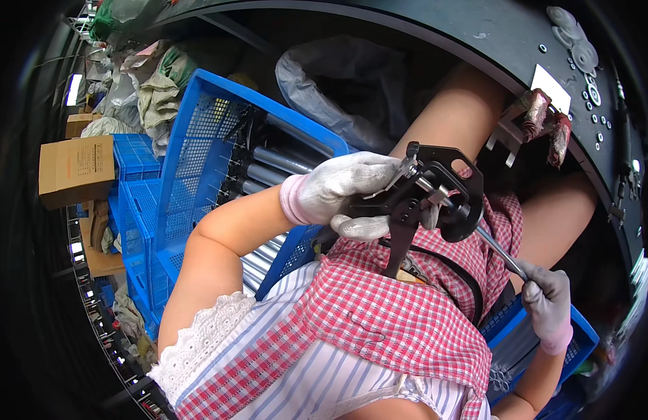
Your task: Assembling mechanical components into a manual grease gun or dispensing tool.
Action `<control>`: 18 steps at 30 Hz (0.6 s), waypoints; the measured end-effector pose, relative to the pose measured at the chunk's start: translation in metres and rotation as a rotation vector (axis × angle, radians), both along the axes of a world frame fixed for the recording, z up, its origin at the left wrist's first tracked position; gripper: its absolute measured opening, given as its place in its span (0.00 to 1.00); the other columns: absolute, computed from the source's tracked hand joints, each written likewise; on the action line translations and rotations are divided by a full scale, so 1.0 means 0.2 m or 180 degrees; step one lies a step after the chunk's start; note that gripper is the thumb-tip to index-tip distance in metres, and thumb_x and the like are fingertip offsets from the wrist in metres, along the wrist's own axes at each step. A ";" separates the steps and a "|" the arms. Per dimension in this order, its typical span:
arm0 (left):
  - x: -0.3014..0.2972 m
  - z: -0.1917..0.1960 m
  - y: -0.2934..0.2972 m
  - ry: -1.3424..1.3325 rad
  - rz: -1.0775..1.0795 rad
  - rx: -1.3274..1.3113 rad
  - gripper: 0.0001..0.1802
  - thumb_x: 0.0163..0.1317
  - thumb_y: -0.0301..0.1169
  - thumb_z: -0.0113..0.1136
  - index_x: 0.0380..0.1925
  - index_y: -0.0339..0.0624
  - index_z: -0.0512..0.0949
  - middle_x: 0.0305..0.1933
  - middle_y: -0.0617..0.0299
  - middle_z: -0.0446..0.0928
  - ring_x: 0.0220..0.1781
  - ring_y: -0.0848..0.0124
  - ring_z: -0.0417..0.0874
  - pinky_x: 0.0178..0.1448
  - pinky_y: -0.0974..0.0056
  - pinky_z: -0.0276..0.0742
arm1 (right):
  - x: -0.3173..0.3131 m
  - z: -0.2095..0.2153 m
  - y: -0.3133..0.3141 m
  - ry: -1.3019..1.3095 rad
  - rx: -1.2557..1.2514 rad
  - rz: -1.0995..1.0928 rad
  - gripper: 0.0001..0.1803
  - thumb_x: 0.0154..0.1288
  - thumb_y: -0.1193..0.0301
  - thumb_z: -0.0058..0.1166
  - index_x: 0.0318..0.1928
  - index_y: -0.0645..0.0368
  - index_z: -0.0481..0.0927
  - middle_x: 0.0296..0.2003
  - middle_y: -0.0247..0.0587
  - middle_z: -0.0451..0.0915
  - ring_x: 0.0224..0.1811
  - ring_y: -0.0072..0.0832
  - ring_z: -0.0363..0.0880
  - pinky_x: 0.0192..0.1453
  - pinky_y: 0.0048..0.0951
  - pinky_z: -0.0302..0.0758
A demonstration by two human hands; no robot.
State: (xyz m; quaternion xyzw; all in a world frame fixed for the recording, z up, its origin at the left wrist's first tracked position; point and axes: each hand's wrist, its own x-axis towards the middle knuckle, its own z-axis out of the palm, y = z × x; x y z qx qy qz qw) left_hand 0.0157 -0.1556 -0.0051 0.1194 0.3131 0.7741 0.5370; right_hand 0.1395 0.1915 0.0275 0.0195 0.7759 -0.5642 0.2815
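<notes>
My left hand (341, 190), in a white glove with a pink cuff, is closed around one side of a black metal bracket assembly (403, 241). The assembly sits over my lap, with plates, a looped frame and small silver fittings. A slim silver metal rod (501, 250) runs from its round black part toward the lower right. Gripping the outer end of that rod is my right hand (550, 302), gloved the same way. How the rod joins the assembly inside is partly hidden by the black plates.
A blue plastic crate (187, 150) with silver tubes (285, 161) stands at my left; another blue crate (583, 329) is at lower right. The dark workbench (478, 31) carries washers and rings. Cardboard boxes (79, 168) and a grey plastic bag (303, 77) lie farther off.
</notes>
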 end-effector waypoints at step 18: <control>0.02 -0.10 0.02 -0.0384 0.0156 0.0085 0.36 0.68 0.54 0.52 0.59 0.28 0.67 0.44 0.47 0.79 0.13 0.79 0.70 0.14 0.78 0.61 | -0.03 -0.15 -0.06 0.2755 0.2260 0.0283 0.27 0.49 0.83 0.54 0.53 0.58 0.81 0.19 0.41 0.71 0.18 0.37 0.74 0.25 0.28 0.69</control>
